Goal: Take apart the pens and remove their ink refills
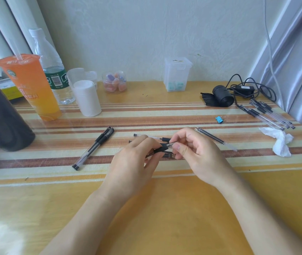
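**Pen held over a crowded table**

While clenched round a black pen (162,148) above the striped table (165,199), left hand (133,162) at the barrel, right hand (196,153) pinching the metal tip. Beneath, loose pen parts (168,155); left, two capped pens (95,147); right, refills (212,138), blue clip (219,119), crumpled tissue (281,142).
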